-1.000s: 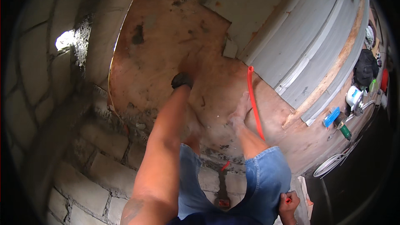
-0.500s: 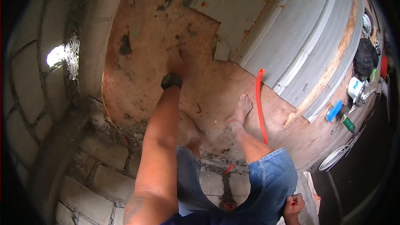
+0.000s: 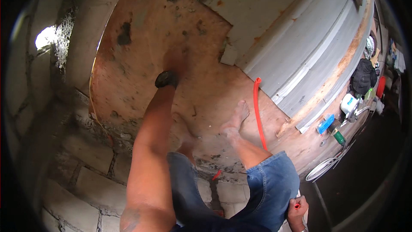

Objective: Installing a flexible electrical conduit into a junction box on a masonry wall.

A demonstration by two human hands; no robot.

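My left arm stretches forward over a brown, stained board (image 3: 128,73). A dark band is around its wrist, and beyond it my left hand (image 3: 177,58) is smeared by motion, so its fingers cannot be made out. At the lower right, beside my thigh, my right hand (image 3: 297,215) is closed around a red tube, whose round open end (image 3: 297,206) shows at the fist. A longer red tube (image 3: 259,118) rises past my right knee, its upper end near the grey metal sheets. Whether both are one tube is hidden by my leg.
Grey corrugated sheets (image 3: 296,47) lie at the upper right. Along the right stand a green power tool (image 3: 338,136), a blue item (image 3: 325,123), a white container (image 3: 348,103), a black bag (image 3: 364,77) and coiled white cable (image 3: 322,169). Block wall (image 3: 92,152) is at the left.
The view has turned slightly, so the sheets and tools sit further left. My left hand stays blurred over the board, and my right fist keeps hold of the red tube.
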